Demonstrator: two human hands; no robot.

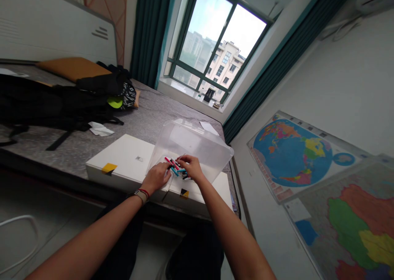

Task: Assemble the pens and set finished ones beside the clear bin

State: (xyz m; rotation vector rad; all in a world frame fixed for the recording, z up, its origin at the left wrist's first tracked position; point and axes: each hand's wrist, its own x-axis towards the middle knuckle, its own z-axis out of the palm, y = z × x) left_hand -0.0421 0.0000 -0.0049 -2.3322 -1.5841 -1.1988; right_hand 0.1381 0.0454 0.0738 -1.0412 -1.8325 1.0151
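Note:
Several slim pens point(174, 164), in pink, teal and black, lie in a small bunch between my hands. My left hand point(157, 177) has its fingers curled at the left ends of the bunch, closed on pens. From the right, my right hand point(191, 167) reaches in with thumb and fingers pinched together on a pen; its fingertips are partly hidden. Around and behind the pens is a translucent plastic box point(200, 142), its far wall rising beyond my hands. Under it are white cardboard boxes point(123, 157) with yellow and black corner marks.
The boxes sit on a grey mattress point(147, 108). Left of them are a crumpled white tissue point(101, 128) and a black backpack point(46, 103) with loose straps. A paper sheet point(209, 128) lies behind the plastic box. A wall with maps point(292, 153) bounds the right side.

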